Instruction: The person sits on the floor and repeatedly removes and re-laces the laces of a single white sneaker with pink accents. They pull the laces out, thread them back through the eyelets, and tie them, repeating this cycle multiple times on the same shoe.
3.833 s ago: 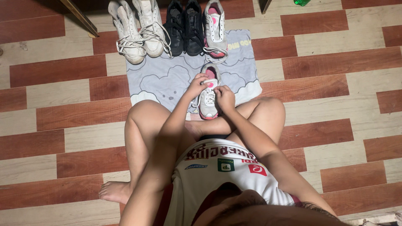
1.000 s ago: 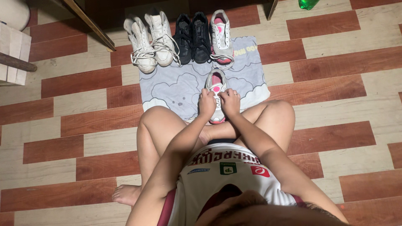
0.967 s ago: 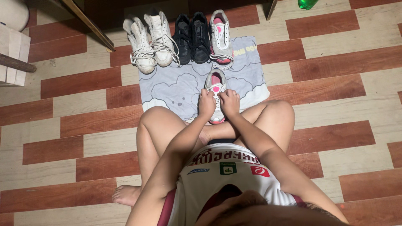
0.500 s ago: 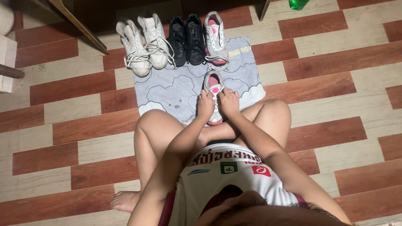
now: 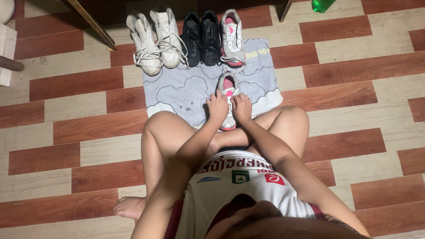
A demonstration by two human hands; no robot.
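I sit cross-legged on the floor. A white and pink sneaker (image 5: 227, 86) lies on a grey cloud-patterned cloth (image 5: 181, 93) in front of my legs, toe toward me. My left hand (image 5: 217, 107) and my right hand (image 5: 242, 107) both rest on the sneaker's lace area, fingers curled on the white laces. The laces themselves are mostly hidden under my fingers.
At the cloth's far edge stand a pair of white high-top shoes (image 5: 155, 40), a pair of black shoes (image 5: 201, 37) and the matching white and pink sneaker (image 5: 232, 37). A slanted wooden leg (image 5: 90, 24) is at upper left, a green bottle (image 5: 322, 4) at the top right.
My left hand came down from the sneaker's tongue to the laces beside my right hand. Since then both hands stay on the laces; only the camera view shifts slightly.
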